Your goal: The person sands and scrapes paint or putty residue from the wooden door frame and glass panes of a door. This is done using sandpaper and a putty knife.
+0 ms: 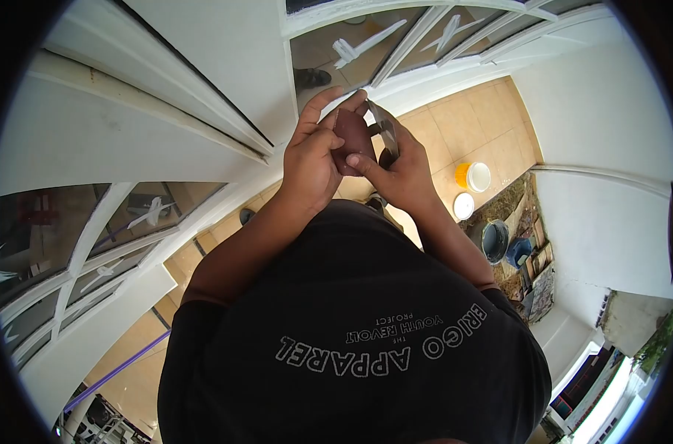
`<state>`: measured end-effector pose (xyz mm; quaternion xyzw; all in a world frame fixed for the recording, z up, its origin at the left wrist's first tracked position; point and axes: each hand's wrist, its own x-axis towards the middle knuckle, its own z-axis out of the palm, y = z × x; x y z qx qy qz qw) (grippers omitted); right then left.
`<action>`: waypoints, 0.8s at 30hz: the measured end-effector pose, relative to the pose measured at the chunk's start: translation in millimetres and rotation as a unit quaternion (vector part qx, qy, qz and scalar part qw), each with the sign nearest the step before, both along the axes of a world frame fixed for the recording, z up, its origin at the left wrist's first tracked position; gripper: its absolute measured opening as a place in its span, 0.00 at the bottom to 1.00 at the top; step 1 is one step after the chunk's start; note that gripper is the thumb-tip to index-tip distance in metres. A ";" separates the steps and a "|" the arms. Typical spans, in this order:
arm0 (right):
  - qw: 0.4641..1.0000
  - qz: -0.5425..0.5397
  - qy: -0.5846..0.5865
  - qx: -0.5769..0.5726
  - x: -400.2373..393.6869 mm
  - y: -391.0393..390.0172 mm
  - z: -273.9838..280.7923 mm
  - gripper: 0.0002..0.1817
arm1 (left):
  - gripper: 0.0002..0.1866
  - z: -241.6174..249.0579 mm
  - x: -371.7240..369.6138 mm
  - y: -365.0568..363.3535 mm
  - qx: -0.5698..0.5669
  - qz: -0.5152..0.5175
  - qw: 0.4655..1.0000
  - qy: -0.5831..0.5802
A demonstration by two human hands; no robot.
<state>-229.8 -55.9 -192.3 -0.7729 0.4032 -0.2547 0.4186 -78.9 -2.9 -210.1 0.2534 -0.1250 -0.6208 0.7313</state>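
The brown pad (351,137) lies between both hands, left hand (314,159) gripping its side; right hand (399,170) pinching its lower edge, a metal scraper (384,126) against it.

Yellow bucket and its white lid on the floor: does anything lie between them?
Nothing does. In the head view, only bare tan floor tile separates the yellow bucket from the white lid lying flat just below it.
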 end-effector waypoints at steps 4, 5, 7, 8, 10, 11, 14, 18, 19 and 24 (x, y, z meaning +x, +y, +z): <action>0.990 -0.033 -0.085 0.110 -4.3 -3.5 -19.2 0.31 | 0.36 -5.1 0.0 1.6 -0.012 0.005 1.000 0.003; 0.986 -0.064 -0.108 0.110 -5.3 -4.8 -23.6 0.29 | 0.30 -4.0 -1.9 4.3 0.021 -0.013 0.998 -0.059; 0.988 -0.074 -0.096 0.094 -8.3 -8.4 -32.7 0.27 | 0.25 -6.9 -3.3 6.3 0.053 -0.031 0.991 -0.119; 0.988 -0.073 -0.102 0.086 -8.4 -9.5 -35.5 0.28 | 0.21 -14.2 -2.0 7.6 0.089 -0.072 0.981 -0.158; 0.989 -0.069 -0.106 0.079 -4.6 -10.6 -29.6 0.28 | 0.19 -18.0 -0.9 9.3 0.124 -0.110 0.967 -0.195; 0.994 -0.089 -0.048 0.050 -2.4 -11.7 -23.8 0.30 | 0.17 -18.5 -0.6 10.2 0.142 -0.111 0.967 -0.183; 0.986 -0.079 0.010 -0.148 2.6 -11.3 -28.3 0.35 | 0.15 -17.6 -2.6 10.6 0.175 -0.102 0.971 -0.125; 0.956 -0.080 0.036 -0.280 1.6 -16.1 -33.9 0.40 | 0.12 -14.5 -3.7 11.2 0.170 -0.088 0.978 -0.077; 0.962 -0.139 0.035 -0.230 1.5 -22.8 -33.4 0.40 | 0.12 -15.2 -3.9 11.2 0.170 -0.089 0.979 -0.076; 0.932 -0.116 0.031 -0.341 -10.9 -29.7 -30.5 0.38 | 0.14 -16.9 -1.9 12.6 0.206 -0.068 0.967 -0.132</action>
